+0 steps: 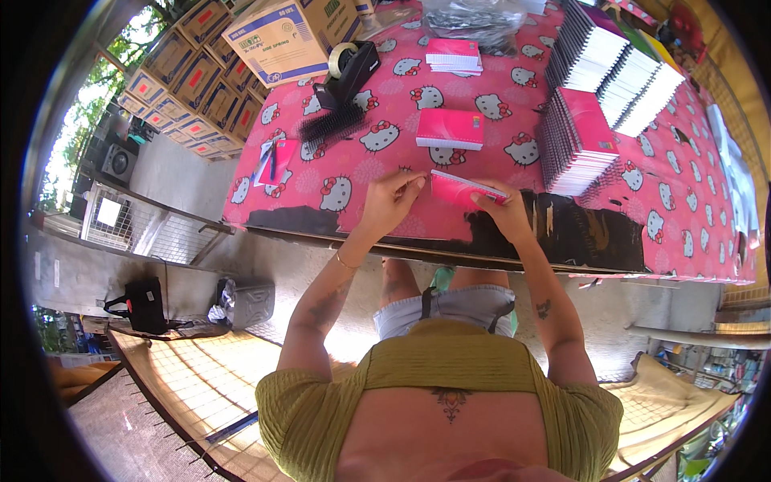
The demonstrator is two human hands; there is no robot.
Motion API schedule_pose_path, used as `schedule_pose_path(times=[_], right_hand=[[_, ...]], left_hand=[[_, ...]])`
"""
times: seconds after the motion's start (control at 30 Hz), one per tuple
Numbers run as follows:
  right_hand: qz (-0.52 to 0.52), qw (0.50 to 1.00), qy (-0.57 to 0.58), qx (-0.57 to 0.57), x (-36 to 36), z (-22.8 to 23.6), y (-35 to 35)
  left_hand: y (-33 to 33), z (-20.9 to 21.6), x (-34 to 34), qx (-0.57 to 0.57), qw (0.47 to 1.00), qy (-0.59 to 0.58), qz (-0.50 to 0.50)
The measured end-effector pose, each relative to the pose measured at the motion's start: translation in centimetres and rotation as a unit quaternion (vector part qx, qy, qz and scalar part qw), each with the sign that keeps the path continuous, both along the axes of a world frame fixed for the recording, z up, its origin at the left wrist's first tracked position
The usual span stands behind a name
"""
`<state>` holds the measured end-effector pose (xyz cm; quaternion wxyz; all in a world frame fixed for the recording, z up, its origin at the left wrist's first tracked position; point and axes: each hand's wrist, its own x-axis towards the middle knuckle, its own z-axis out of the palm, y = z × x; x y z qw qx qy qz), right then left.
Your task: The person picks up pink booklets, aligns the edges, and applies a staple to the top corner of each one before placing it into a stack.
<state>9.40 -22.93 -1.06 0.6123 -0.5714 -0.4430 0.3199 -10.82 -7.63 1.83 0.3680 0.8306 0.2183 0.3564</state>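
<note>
A small pink-covered notebook (456, 189) is tilted up near the table's front edge, with a row of binding holes or coil along its upper long side. My right hand (506, 210) grips it by its right end, thumb on the cover. Just off the notebook's left end, my left hand (393, 199) has thumb and forefinger pinched together; what is between them, if anything, is too small to make out. Beyond the hands lies a short stack of pink notebooks (450, 130). A pile of black binding coils (332, 122) sits to the left, near a pink booklet with a pen (274, 164).
A black tape dispenser (350, 74) and a large carton (291, 40) stand at the back left. Another pink stack (453, 56) lies farther back, by clear plastic bags (474, 24). Tall stacks of coil-bound notebooks (574, 145) fill the right. The table's front edge (450, 251) has torn covering.
</note>
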Motion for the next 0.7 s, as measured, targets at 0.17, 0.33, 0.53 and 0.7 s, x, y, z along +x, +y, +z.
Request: schedule_pose_path(times=[0.17,0.33,0.53,0.7], right_hand=[[0.008,1.000,0.025,-0.009,0.2,0.0,0.0],[0.019,0.999,0.033,-0.015,0.3,-0.2,0.0],[0.023,0.999,0.027,-0.021,0.2,-0.2,-0.1],[0.038,0.998,0.009,-0.042,0.8,0.0,-0.4]], left_hand=[[0.7,0.7,0.2,0.027,0.999,0.032,0.004],[1.7,0.1,0.6,0.030,0.999,-0.001,-0.023],[3.1,1.4,1.1,0.147,0.977,0.096,-0.119],[2.7,2.1,2.0,0.118,0.978,0.075,-0.156]])
